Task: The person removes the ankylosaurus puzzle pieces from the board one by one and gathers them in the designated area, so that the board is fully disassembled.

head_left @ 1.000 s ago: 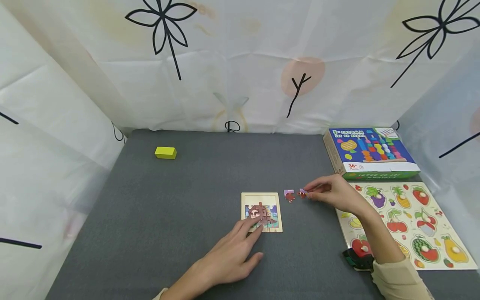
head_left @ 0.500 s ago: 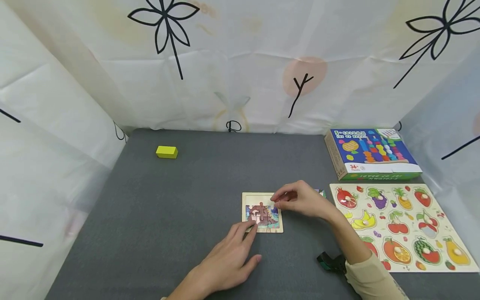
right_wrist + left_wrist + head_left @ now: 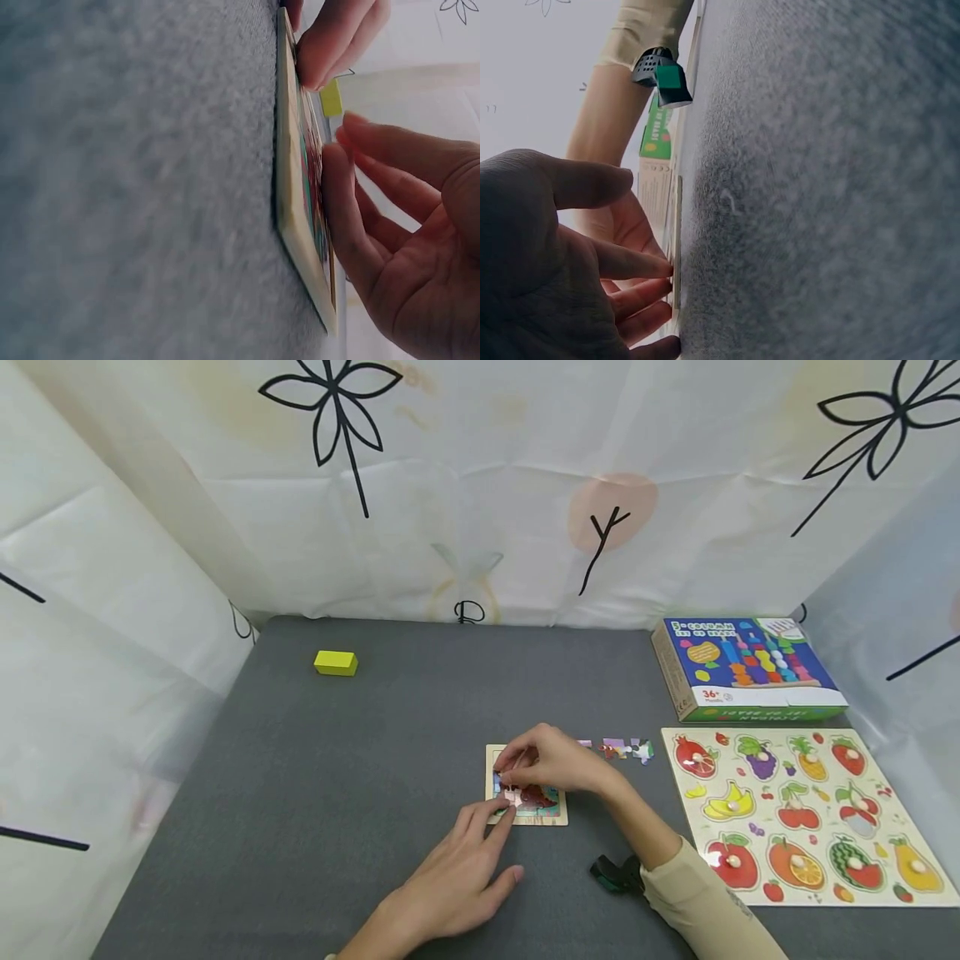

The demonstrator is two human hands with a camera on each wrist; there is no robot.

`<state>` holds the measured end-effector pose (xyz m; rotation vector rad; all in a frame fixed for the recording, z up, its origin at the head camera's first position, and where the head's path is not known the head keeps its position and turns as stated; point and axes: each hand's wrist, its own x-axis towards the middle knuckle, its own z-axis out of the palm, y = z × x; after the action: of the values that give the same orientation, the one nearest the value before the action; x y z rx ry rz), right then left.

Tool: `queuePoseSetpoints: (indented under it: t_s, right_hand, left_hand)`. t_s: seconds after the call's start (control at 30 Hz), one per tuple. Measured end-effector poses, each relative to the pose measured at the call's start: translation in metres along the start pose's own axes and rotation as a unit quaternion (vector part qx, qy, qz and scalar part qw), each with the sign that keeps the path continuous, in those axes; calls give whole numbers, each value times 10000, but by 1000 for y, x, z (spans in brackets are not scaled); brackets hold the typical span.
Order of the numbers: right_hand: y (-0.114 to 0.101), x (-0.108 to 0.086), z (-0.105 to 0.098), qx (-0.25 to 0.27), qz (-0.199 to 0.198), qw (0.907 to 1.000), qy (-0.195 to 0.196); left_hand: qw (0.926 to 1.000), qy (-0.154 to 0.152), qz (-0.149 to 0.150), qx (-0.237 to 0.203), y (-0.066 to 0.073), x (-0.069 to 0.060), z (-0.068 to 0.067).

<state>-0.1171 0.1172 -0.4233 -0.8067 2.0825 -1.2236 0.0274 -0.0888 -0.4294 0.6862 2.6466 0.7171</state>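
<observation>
A small wooden jigsaw puzzle [image 3: 551,810] lies in its pale frame on the grey table, its lower part filled with pieces. My left hand [image 3: 457,877] rests its fingertips on the puzzle's lower left, fingers extended. Over the upper left of the puzzle, my right hand [image 3: 558,762] pinches a small puzzle piece between thumb and fingers; the hand mostly hides that piece. In the right wrist view, the right thumb and index finger [image 3: 341,161] meet just above the puzzle [image 3: 296,202]. Loose puzzle pieces [image 3: 642,750] lie behind the right forearm, one partly hidden.
A fruit peg board [image 3: 750,821] lies at the right, with a blue bead-game box [image 3: 750,668] behind it. A yellow block [image 3: 335,663] sits at the back left. White printed cloth surrounds the table [image 3: 337,777]. A black wrist camera [image 3: 618,874] hangs at my right wrist.
My right hand has moved left from the loose pieces to the puzzle's upper left, carrying a piece. My left fingertips have shifted slightly toward the puzzle's lower left.
</observation>
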Motion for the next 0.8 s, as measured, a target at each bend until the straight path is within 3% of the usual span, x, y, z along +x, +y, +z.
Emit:
queuePoseSetpoints:
  t_s: [0.17, 0.5, 0.8]
  right_hand:
    - [-2, 7, 0, -307, 177, 9994, 2]
    - [-4, 9, 2, -281, 458, 9985, 71]
    - [-4, 8, 2, -433, 316, 9986, 14]
  left_hand:
    - [9998, -62, -11, -198, -2, 1, 0]
    - [9993, -137, -64, -341, -3, 1, 0]
    - [9989, -195, -88, -409, -2, 2, -1]
